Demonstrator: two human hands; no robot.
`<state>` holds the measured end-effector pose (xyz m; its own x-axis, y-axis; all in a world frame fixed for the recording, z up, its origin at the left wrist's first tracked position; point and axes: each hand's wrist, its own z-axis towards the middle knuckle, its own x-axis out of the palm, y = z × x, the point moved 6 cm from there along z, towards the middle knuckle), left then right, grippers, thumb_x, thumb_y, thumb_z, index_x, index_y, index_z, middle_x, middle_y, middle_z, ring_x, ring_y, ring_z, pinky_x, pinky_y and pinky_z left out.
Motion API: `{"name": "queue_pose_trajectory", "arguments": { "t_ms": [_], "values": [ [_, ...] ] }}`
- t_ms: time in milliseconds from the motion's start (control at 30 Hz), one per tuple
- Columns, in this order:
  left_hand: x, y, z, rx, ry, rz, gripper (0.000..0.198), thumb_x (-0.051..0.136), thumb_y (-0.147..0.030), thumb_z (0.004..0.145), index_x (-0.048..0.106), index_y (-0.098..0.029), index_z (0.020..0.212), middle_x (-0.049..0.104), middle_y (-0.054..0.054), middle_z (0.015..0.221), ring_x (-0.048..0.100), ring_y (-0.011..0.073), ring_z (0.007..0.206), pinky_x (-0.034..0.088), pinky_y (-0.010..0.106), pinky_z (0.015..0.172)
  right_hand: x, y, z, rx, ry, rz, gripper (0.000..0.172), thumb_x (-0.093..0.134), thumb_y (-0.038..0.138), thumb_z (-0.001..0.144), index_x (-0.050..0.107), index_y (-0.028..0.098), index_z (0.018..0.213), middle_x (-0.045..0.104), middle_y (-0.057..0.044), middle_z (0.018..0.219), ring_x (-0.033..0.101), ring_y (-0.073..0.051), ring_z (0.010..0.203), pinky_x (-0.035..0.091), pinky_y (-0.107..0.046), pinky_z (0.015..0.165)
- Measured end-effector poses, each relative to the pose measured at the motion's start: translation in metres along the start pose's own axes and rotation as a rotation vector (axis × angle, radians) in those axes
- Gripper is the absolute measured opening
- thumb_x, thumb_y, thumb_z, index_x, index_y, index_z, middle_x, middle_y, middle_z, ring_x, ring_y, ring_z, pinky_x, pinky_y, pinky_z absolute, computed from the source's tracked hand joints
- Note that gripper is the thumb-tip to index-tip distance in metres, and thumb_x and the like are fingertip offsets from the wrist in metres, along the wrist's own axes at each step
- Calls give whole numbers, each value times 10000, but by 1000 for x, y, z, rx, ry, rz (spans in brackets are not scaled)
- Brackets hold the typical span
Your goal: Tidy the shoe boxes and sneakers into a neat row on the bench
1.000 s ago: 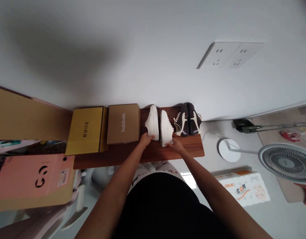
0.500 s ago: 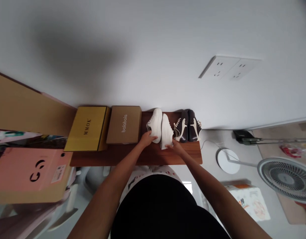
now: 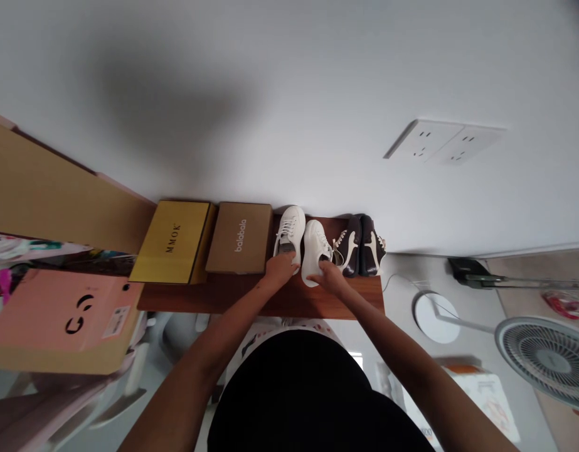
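Observation:
Two white sneakers stand upright side by side on a dark wooden shelf (image 3: pixel 223 300), toes toward the wall. My left hand (image 3: pixel 280 269) is closed on the heel of the left white sneaker (image 3: pixel 290 230). My right hand (image 3: pixel 330 276) is closed on the heel of the right white sneaker (image 3: pixel 313 246). Just right of them sits a pair of dark brown sneakers (image 3: pixel 361 244) with cream stripes, touching the right white shoe.
A brown "balabala" box (image 3: pixel 239 236) and a yellow "MMOK" box (image 3: pixel 173 240) lie left of the shoes. A pink carton (image 3: pixel 58 320) sits lower left. A floor fan (image 3: pixel 547 359) with its round base (image 3: pixel 434 317) stands right, under wall sockets (image 3: pixel 442 142).
Both white sneakers have been turned from lying on their sides to standing upright with laces up. My hands shifted from their sides onto the heels.

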<state>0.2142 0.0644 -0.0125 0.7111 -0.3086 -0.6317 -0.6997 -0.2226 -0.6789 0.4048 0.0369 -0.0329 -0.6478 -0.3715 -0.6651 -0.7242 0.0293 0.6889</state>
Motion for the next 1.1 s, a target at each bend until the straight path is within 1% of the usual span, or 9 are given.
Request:
{"name": "queue_pose_trajectory", "arguments": {
  "t_ms": [100, 200, 267, 333, 433, 533, 700, 933, 1100],
  "values": [
    [8, 2, -6, 2, -30, -62, 179, 799, -172, 723, 668, -186, 844, 723, 164, 996, 648, 362, 1157, 384, 407, 1088, 7, 6, -3, -36, 71, -211, 236, 778, 404, 800, 634, 217, 807, 711, -123, 930, 665, -294, 943, 491, -364, 852],
    [18, 2, -10, 0, -42, -90, 150, 780, -139, 731, 662, -177, 815, 715, 175, 969, 650, 386, 1149, 372, 438, 1102, 13, 9, -4, -27, 135, -337, 177, 728, 369, 858, 653, 214, 899, 728, -151, 995, 681, -304, 974, 493, -350, 843],
    [24, 1, -11, -10, -27, -58, 120, 756, -141, 759, 669, -172, 837, 713, 179, 985, 646, 397, 1158, 373, 454, 1104, 16, 12, -3, -25, 168, -400, 175, 696, 365, 888, 660, 207, 952, 734, -167, 1040, 686, -306, 991, 499, -342, 839],
    [30, 0, -10, -31, 20, 58, 116, 705, -176, 820, 683, -169, 933, 713, 173, 1039, 640, 385, 1178, 387, 451, 1098, 18, 15, 0, -20, 202, -454, 188, 653, 359, 923, 661, 191, 1007, 731, -176, 1091, 688, -299, 1019, 503, -331, 856],
    [39, -6, -8, -30, 153, 373, 248, 561, -237, 933, 651, -160, 1151, 699, 173, 1159, 645, 340, 1181, 427, 424, 1069, 21, 19, 5, -14, 272, -523, 232, 576, 338, 973, 646, 154, 1096, 716, -181, 1165, 681, -280, 1072, 499, -317, 907],
    [43, -11, -5, 7, 248, 595, 341, 455, -262, 983, 598, -146, 1271, 684, 184, 1216, 658, 315, 1158, 465, 400, 1031, 24, 22, 8, -3, 328, -578, 267, 530, 331, 1000, 626, 140, 1160, 699, -182, 1218, 672, -274, 1114, 488, -315, 950],
    [46, -14, -1, -2, 282, 652, 373, 431, -262, 993, 580, -154, 1318, 686, 183, 1220, 661, 296, 1157, 484, 387, 1014, 25, 22, 14, -3, 338, -603, 255, 528, 325, 1003, 633, 150, 1155, 679, -194, 1260, 657, -284, 1154, 489, -322, 956],
    [50, -14, 3, 3, 264, 647, 379, 429, -274, 1000, 577, -141, 1323, 677, 189, 1225, 659, 311, 1165, 478, 394, 1013, 23, 18, 20, 2, 327, -615, 231, 534, 313, 1005, 623, 156, 1150, 687, -173, 1251, 663, -269, 1148, 496, -322, 953],
    [51, -14, 4, -14, 256, 652, 366, 414, -263, 1008, 573, -161, 1322, 675, 172, 1240, 653, 306, 1181, 477, 388, 1011, 21, 18, 21, -7, 324, -613, 227, 538, 297, 1000, 629, 148, 1145, 690, -177, 1248, 657, -272, 1159, 488, -318, 970]
  ]
}}
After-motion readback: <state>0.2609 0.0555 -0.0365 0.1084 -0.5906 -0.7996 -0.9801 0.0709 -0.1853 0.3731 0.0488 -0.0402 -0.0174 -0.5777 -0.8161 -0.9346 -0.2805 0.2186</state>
